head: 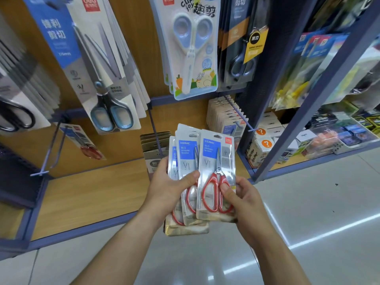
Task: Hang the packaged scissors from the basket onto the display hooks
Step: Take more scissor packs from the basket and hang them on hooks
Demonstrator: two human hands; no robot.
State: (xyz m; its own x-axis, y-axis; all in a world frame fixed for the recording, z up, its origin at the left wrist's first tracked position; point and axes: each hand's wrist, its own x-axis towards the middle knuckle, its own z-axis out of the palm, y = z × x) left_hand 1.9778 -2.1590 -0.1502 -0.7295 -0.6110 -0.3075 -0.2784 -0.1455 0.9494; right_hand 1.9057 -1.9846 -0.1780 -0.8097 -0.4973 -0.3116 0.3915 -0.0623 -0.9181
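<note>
Wood-grain back panel (131, 38) framed in blue-grey metal. Matching wood base shelf (92, 192) set low. Blue-grey upright (316, 99) seen at right, adjoining shelf (320, 158) beyond it. Glossy pale tile floor (308, 202), ceiling lights reflected as streaks (329, 230).

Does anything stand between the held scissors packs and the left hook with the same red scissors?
Nothing visible does. The scissors packs are in open air right of the hook, whose front end is bare.
</note>
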